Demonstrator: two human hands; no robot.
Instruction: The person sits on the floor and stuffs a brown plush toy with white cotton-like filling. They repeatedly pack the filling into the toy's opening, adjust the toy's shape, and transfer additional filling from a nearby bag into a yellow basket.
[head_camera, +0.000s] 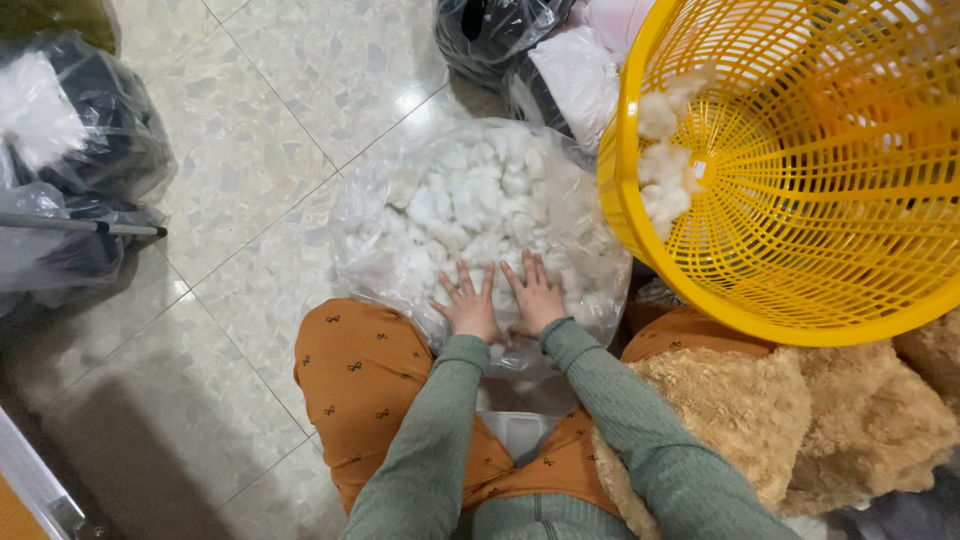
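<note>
Clear bag of white stuffing (480, 205) lies on the tiled floor (250, 150), directly ahead of our knees. Left hand (468, 305) and right hand (535, 297) press flat on its near edge, fingers spread, apparently gripping nothing; both equally near.

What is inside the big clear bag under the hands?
The clear plastic bag is full of white fluffy stuffing. Both hands, left hand and right hand, press flat on top. Whatever lies deeper in the bag or under it is covered.
</note>
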